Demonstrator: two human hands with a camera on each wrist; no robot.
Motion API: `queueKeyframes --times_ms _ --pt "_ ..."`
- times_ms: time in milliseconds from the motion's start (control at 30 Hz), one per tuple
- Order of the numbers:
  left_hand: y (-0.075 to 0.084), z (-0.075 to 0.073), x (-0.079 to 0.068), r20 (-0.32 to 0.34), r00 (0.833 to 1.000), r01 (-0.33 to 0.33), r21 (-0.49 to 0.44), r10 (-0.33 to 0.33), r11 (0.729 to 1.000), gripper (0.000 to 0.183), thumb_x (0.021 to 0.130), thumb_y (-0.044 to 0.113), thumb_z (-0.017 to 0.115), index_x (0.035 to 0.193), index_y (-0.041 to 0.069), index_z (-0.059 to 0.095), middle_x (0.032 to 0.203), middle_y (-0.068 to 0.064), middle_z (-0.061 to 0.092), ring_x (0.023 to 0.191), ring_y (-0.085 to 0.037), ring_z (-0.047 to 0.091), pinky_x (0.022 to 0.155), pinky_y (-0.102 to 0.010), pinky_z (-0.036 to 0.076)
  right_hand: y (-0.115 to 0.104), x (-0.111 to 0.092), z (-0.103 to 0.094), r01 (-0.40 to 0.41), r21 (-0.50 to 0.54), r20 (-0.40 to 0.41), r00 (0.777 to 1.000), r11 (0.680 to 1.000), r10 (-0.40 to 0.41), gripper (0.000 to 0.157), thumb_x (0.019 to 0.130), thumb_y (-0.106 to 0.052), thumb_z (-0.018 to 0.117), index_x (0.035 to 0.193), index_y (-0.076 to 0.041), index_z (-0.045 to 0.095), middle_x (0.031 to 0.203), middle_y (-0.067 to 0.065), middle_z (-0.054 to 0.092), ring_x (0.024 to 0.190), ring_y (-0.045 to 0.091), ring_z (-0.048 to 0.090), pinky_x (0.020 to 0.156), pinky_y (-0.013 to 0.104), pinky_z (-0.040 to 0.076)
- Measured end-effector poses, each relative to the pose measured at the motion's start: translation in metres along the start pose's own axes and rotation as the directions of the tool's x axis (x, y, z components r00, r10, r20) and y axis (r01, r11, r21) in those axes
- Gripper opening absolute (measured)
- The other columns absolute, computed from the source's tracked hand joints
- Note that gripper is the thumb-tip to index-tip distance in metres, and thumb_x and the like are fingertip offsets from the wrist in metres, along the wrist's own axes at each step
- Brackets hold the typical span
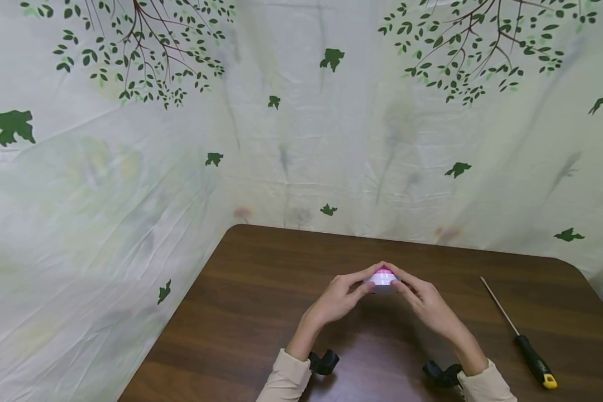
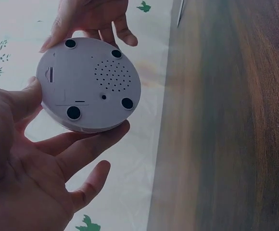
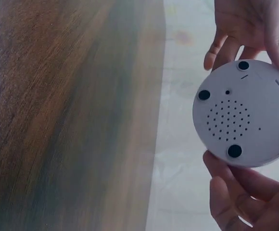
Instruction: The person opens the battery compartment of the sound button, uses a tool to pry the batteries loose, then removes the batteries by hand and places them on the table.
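Observation:
A round white device with a pink top [image 1: 383, 277] is held up above the table between both hands. Its flat underside [image 2: 84, 77] faces the wrist cameras, showing several black round feet, a patch of small speaker holes, a small hole and a cover outline with a latch. My left hand [image 1: 335, 300] grips one side of the rim, thumb near the underside and fingers on the far side. The right hand [image 1: 430, 309] grips the opposite side in the same way. In the right wrist view, the right hand's fingers [image 3: 252, 192] curve beneath the rim.
A screwdriver [image 1: 535, 360] with a black and yellow handle lies on the right of the brown wooden table [image 1: 261, 268], shaft pointing away. Behind and to the left hangs a pale cloth [image 1: 301, 139] printed with leaves and branches. Black wrist mounts [image 1: 324, 363] sit by both sleeves.

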State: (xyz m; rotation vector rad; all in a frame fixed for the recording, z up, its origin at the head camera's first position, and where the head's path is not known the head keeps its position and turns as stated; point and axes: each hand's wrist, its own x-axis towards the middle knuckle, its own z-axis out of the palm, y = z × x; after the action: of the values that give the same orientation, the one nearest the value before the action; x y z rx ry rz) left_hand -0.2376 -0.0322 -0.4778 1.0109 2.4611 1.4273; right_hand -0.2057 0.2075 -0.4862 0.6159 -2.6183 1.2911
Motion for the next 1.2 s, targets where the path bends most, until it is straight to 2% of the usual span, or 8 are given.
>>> queueKeyframes --times_ms 133,300,400,500,667,733,967,1200 --pt "-0.001 0.001 0.001 -0.005 1.000 0.002 0.001 -0.002 1.000 0.048 0.110 0.031 0.051 0.157 0.035 0.044 0.156 0.008 0.052 0.129 -0.011 0.060 0.109 -0.031 0.050 0.001 0.000 0.001 0.010 0.035 0.004 1.000 0.999 -0.010 0.045 0.111 -0.018 0.049 0.155 -0.018 0.050 0.151 0.013 0.058 0.118 0.009 0.063 0.085 0.025 0.057" --pt "-0.001 0.001 0.002 -0.010 1.000 0.001 -0.044 -0.002 0.999 0.047 0.110 0.022 0.049 0.156 0.032 0.047 0.157 0.008 0.051 0.139 -0.012 0.055 0.115 -0.034 0.047 0.003 0.001 0.001 -0.008 0.147 0.024 1.000 0.989 0.004 0.042 0.112 -0.018 0.045 0.154 -0.016 0.051 0.153 0.016 0.055 0.117 -0.007 0.056 0.076 0.030 0.060" --pt "-0.001 0.000 0.003 -0.011 1.000 -0.005 -0.079 0.004 0.997 0.047 0.110 0.018 0.049 0.155 0.032 0.049 0.157 0.009 0.051 0.142 -0.011 0.052 0.115 -0.034 0.046 0.005 0.002 -0.001 -0.016 0.209 0.035 0.999 0.978 0.008 0.042 0.113 -0.018 0.043 0.154 -0.016 0.052 0.154 0.016 0.054 0.115 -0.010 0.055 0.075 0.032 0.061" --pt "-0.001 0.000 0.004 -0.012 1.000 -0.020 -0.115 0.018 0.993 0.046 0.110 0.015 0.048 0.154 0.030 0.051 0.156 0.009 0.053 0.143 -0.010 0.050 0.115 -0.032 0.046 0.005 0.002 -0.004 -0.015 0.248 0.039 0.999 0.969 0.005 0.041 0.113 -0.017 0.042 0.152 -0.016 0.054 0.150 0.007 0.059 0.106 -0.005 0.057 0.071 0.033 0.059" --pt "-0.002 -0.002 0.004 -0.002 1.000 -0.027 -0.173 0.027 0.984 0.044 0.110 0.013 0.047 0.153 0.025 0.053 0.155 0.006 0.055 0.141 -0.009 0.051 0.111 -0.025 0.046 0.007 0.003 -0.008 0.001 0.293 0.029 1.000 0.956 -0.009 0.039 0.112 -0.014 0.042 0.148 -0.010 0.057 0.136 -0.021 0.063 0.095 0.002 0.058 0.065 0.032 0.053" --pt "-0.002 -0.002 0.004 0.003 1.000 -0.029 -0.192 0.031 0.981 0.044 0.110 0.013 0.047 0.153 0.022 0.053 0.155 0.004 0.055 0.141 -0.010 0.051 0.110 -0.023 0.046 0.008 0.003 -0.008 0.008 0.303 0.023 1.000 0.953 -0.016 0.039 0.112 -0.013 0.043 0.147 -0.008 0.058 0.132 -0.026 0.063 0.089 0.004 0.058 0.062 0.032 0.051" --pt "-0.002 -0.002 0.005 0.017 1.000 -0.015 -0.294 0.021 0.956 0.043 0.111 0.013 0.046 0.154 0.010 0.051 0.156 -0.009 0.053 0.139 -0.017 0.052 0.105 -0.018 0.047 0.011 0.003 -0.010 0.054 0.335 -0.001 0.998 0.941 -0.058 0.039 0.112 -0.008 0.042 0.147 -0.002 0.057 0.127 -0.023 0.066 0.071 0.020 0.054 0.055 0.036 0.048" --pt "0.000 -0.004 0.005 0.029 0.999 0.030 -0.368 -0.020 0.929 0.045 0.111 0.013 0.046 0.156 0.009 0.047 0.161 -0.008 0.047 0.147 -0.020 0.045 0.108 -0.015 0.043 0.009 0.002 -0.011 0.067 0.376 -0.035 0.998 0.924 -0.058 0.039 0.111 -0.006 0.043 0.148 -0.002 0.055 0.127 -0.020 0.067 0.070 0.014 0.057 0.055 0.036 0.049"
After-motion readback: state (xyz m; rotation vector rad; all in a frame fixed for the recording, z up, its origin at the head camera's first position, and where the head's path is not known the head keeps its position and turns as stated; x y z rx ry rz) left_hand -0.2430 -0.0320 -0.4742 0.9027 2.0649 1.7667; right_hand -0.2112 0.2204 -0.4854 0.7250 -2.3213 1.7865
